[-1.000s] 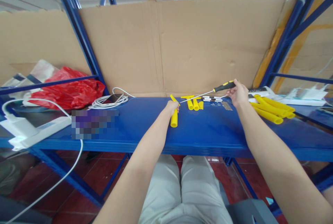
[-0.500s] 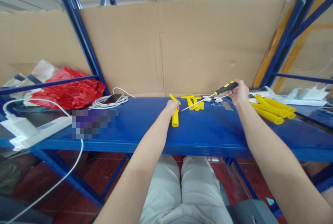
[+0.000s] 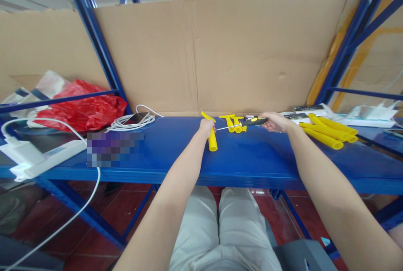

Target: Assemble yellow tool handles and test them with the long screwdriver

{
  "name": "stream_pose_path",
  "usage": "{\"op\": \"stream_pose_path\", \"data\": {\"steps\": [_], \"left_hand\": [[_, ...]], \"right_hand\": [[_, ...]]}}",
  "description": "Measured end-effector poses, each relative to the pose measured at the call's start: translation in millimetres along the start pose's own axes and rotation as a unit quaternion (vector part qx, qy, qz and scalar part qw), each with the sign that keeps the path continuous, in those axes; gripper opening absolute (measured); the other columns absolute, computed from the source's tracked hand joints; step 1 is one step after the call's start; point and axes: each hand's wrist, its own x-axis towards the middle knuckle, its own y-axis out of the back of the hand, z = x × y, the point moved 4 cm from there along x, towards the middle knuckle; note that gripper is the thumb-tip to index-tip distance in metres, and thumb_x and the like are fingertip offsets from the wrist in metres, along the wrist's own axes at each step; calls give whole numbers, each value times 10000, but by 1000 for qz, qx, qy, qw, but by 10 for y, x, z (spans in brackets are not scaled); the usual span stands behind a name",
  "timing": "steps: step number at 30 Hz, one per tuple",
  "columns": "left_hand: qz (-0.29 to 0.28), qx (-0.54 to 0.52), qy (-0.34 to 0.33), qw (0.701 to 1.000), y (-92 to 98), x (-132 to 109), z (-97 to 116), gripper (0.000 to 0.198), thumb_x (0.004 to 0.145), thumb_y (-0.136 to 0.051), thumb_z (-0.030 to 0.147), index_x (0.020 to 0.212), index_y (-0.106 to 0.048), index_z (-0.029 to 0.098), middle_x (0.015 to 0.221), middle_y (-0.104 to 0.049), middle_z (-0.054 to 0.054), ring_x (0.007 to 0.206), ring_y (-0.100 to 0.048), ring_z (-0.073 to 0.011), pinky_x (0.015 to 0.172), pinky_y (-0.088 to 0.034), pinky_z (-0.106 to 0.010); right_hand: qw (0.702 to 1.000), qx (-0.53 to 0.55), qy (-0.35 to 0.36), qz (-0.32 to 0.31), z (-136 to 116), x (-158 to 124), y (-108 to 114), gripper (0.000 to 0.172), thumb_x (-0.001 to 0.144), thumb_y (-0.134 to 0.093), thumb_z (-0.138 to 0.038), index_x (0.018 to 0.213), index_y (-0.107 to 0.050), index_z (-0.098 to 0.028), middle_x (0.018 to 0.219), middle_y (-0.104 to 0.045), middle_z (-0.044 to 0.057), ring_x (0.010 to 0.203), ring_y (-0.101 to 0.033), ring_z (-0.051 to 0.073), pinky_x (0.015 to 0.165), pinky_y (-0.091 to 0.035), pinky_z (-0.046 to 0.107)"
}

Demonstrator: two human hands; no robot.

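Note:
My left hand (image 3: 207, 127) is closed around a yellow plastic T-shaped handle (image 3: 213, 142), its hollow round end pointing down toward me. My right hand (image 3: 273, 121) grips a screwdriver (image 3: 256, 122) with a black and yellow handle. The screwdriver lies almost level, its metal shaft reaching left to the handle in my left hand; the tip's exact contact is hidden by my fingers. Just behind the shaft, more yellow T-shaped pieces (image 3: 231, 123) lie on the blue shelf (image 3: 176, 149).
Several yellow tubes (image 3: 330, 134) are piled at the right beside black-and-white boxes (image 3: 310, 110). On the left are a red plastic bag (image 3: 85, 105), a coiled white cable (image 3: 130, 124) and a power strip (image 3: 59, 157). A cardboard sheet (image 3: 252, 53) stands along the back.
My right hand has moved left and lower, bringing the screwdriver from a slant to nearly level. The yellow handle in my left hand has tilted slightly.

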Motion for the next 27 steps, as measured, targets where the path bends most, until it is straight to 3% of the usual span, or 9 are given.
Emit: {"op": "stream_pose_path", "data": {"steps": [4,10,17,20,23,25,27], "left_hand": [[-5,-7,5,1000,-10,-8,-13,152,850,-548,-6,822,-611,129,490,-424,51,395,-410,-83,465,-389,-220],[-9,-1,2,1000,-2,-60,3,158,850,-529,-12,844,-613,121,484,-421,50,392,-403,-78,435,-364,-202],[-6,76,-37,996,-28,-39,9,173,859,-513,34,980,-621,95,585,-518,24,426,-466,-85,472,-425,-200],[-1,171,-83,982,-53,-8,0,320,848,-530,43,1156,-610,79,789,-669,-69,578,-622,-135,542,-489,-216],[-11,278,-158,947,-93,-34,26,499,815,-553,17,1307,-582,97,1073,-721,-139,891,-721,-204,721,-553,-243],[-26,337,-215,916,-132,-91,57,588,798,-570,3,1370,-574,138,1208,-706,-126,1090,-690,-222,883,-540,-261],[-39,382,-265,885,-176,-163,84,647,787,-584,-6,1409,-571,174,1296,-681,-100,1233,-622,-220,1021,-481,-273]], "right_hand": [[995,-74,-20,-60,95,21,-109,347,638,-868,-275,736,-546,-191,505,-566,-30,332,-434,89,286,-317,183],[981,-160,-15,-108,137,64,-245,468,477,-959,-318,750,-603,-183,571,-632,-1,378,-505,87,317,-378,171],[940,-308,52,-138,83,37,-352,486,534,-912,-459,799,-602,-195,588,-600,-23,490,-539,96,440,-429,191],[930,-334,61,-141,74,36,-343,459,582,-874,-504,810,-627,-191,650,-621,1,541,-551,109,471,-432,207],[935,-328,62,-124,87,86,-256,400,679,-806,-517,850,-662,-185,724,-660,36,598,-589,132,506,-450,221],[939,-327,76,-77,104,167,-135,309,764,-737,-466,870,-681,-181,783,-689,60,650,-622,154,546,-475,236],[928,-359,97,11,127,272,33,184,813,-673,-347,874,-706,-176,852,-720,81,729,-657,183,624,-511,262]]}}
